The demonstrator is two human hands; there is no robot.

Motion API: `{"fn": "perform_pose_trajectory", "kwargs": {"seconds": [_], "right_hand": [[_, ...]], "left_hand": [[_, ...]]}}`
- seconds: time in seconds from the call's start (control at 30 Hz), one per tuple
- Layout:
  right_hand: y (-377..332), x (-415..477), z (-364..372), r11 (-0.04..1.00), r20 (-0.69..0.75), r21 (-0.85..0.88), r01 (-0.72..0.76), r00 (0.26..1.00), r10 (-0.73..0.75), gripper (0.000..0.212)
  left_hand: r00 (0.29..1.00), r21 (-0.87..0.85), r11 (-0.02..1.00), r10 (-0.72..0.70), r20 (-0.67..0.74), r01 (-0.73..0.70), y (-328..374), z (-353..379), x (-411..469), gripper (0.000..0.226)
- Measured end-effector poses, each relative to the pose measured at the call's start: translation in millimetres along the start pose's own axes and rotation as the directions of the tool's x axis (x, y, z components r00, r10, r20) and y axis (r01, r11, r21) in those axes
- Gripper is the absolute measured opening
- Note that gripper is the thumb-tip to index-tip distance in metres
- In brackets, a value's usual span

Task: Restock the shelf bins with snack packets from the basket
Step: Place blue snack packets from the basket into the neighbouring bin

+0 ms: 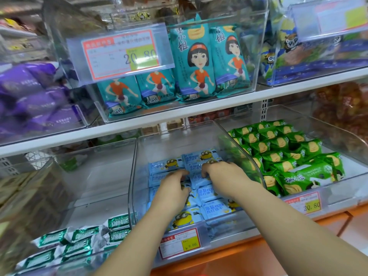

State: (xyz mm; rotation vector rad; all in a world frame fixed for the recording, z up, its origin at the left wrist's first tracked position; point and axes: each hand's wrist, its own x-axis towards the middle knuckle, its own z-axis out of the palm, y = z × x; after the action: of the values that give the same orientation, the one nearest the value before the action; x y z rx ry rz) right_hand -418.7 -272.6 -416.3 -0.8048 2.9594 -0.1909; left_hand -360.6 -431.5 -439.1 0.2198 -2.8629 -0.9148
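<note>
Two hands are in view, a left hand and a right hand, both near 6 o'clock. Six clear bins show plainly: three on the upper shelf and three on the lower shelf. There are four price tags.

The teal packets at 12 o'clock number four in the front row. About nine blue packets can be made out at 6 o'clock, and the hands cover others. The green packets at 3 o'clock run past fifteen and are too crowded for an exact count. About eight green-and-white packets lie at 7 o'clock. The purple packets at 9 o'clock are too blurred to count.

The upper price tag reads 20.80, the lower right tag 20.80; blue packets read 海盐.
</note>
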Motion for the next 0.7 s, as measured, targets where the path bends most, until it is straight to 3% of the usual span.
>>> {"fn": "perform_pose_trajectory", "kwargs": {"seconds": [0.1, 0.27, 0.5, 0.6, 0.7], "right_hand": [[0, -2, 1, 1.0, -0.053, 0.012, 0.027, 0.998, -0.026, 0.049], [-8, -22, -3, 0.988, -0.294, 0.06, 0.143, 0.948, -0.12, 0.029], [-54, -83, 9, 0.896, -0.603, 0.268, 0.354, 0.787, -0.13, 0.021], [-79, -120, 30, 0.81, -0.637, 0.362, 0.461, 0.757, -0.146, 0.022], [-110, -161, 76, 0.777, -0.516, 0.418, 0.47, 0.827, -0.222, 0.021]], "left_hand": [[1.0, -0.002, 1.0, 0.01, -0.009, -0.01, 1, -2, 0, 0.046], [0.995, -0.03, 0.996, 0.084, -0.05, -0.086, 18, -17, -9, 0.043], [0.962, -0.113, 0.971, 0.188, -0.196, -0.213, 16, -68, -106, 0.036], [0.969, -0.166, 0.975, 0.109, -0.223, -0.148, -13, -82, -166, 0.036], [0.975, -0.268, 0.963, -0.09, -0.203, 0.033, -50, -76, -228, 0.033]]}}
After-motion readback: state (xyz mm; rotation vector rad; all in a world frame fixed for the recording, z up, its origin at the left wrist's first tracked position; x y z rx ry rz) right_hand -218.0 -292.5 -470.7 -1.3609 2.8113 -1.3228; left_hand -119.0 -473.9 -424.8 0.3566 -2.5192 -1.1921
